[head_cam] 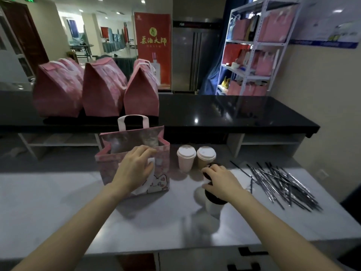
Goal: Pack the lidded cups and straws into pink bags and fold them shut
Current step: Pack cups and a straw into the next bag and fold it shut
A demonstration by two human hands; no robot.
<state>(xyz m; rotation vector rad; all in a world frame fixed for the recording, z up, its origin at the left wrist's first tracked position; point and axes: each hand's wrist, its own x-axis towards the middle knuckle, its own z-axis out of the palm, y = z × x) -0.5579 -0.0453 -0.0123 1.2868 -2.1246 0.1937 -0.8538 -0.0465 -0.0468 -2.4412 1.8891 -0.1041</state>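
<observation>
Reading from the left of the frame: three folded bags (101,90) stand shut on the black counter (234,112) at upper left, well apart from the work and judged finished. Left of centre, the open bag (163,163) stands upright on the pale table (58,202) with its mouth wide. The left hand (136,167) has fingers curled over the near rim, apparently on the white handle, judged to steady the bag and hold the mouth open for loading. Just right of the bag stand two white-lidded cups (186,158), close together, not yet packed. Nearer the camera, the right hand (222,184) is clamped from above on the dark-lidded cup (214,202), which appears to stand on the table. Straws (283,184) lie heaped at right, near the table's edge. Room: bare table lies between this cup and the bag; any lift must clear the near rim and the left hand's fingers.
</observation>
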